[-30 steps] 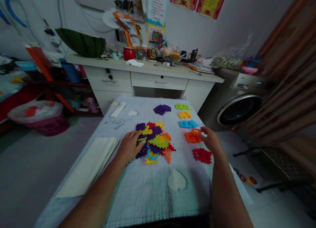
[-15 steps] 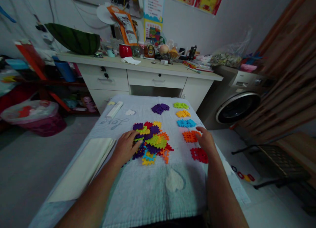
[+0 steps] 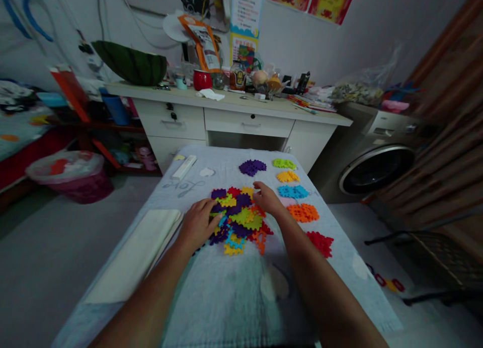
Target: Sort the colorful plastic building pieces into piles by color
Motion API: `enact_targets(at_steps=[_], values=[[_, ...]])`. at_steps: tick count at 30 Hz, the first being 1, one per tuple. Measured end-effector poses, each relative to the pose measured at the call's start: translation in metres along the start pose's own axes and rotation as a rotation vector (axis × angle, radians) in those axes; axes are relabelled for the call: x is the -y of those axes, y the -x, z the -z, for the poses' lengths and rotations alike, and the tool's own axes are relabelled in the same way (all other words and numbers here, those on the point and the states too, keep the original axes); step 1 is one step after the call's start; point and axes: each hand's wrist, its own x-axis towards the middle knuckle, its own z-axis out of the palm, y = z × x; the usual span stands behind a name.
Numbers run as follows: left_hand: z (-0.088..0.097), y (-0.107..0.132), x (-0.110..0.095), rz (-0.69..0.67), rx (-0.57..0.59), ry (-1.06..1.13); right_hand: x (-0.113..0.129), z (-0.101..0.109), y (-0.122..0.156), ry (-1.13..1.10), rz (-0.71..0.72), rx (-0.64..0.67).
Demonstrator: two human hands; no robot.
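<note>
A mixed heap of coloured plastic puzzle tiles (image 3: 238,218) lies in the middle of a pale blue towel (image 3: 226,297) over a small table. My left hand (image 3: 197,224) rests on the heap's left edge, fingers bent over the tiles. My right hand (image 3: 267,199) reaches onto the heap's top right, fingers curled down on the tiles; I cannot make out whether it grips one. Sorted piles lie to the right: purple (image 3: 252,167), green (image 3: 284,164), yellow (image 3: 287,176), blue (image 3: 293,191), orange (image 3: 303,212) and red (image 3: 320,243).
A folded cream cloth (image 3: 139,250) lies at the towel's left. A white remote-like bar (image 3: 184,167) lies at the far left. Behind stand a cluttered white desk (image 3: 241,121) and a washing machine (image 3: 373,159); a pink bin (image 3: 71,177) sits on the floor at left.
My right hand has moved left from the orange and red piles onto the mixed heap. My left hand has stayed on the heap's left edge. The view has shifted slightly.
</note>
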Motion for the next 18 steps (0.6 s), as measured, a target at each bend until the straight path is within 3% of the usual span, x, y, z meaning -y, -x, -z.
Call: enact_targets(at_steps=[5,9,14,18], values=[[0.002,0.000,-0.002,0.015,0.006,-0.008,-0.011,-0.018,-0.020,-0.097,-0.096,-0.170],[0.001,0.001,-0.001,0.012,-0.005,0.004,-0.019,-0.018,-0.019,-0.384,-0.094,-0.232],[-0.001,0.001,0.000,0.009,-0.017,0.021,-0.022,0.004,-0.022,-0.703,-0.087,-0.253],[-0.001,0.001,0.000,0.009,-0.017,0.033,-0.033,0.032,-0.036,-0.648,-0.058,-0.335]])
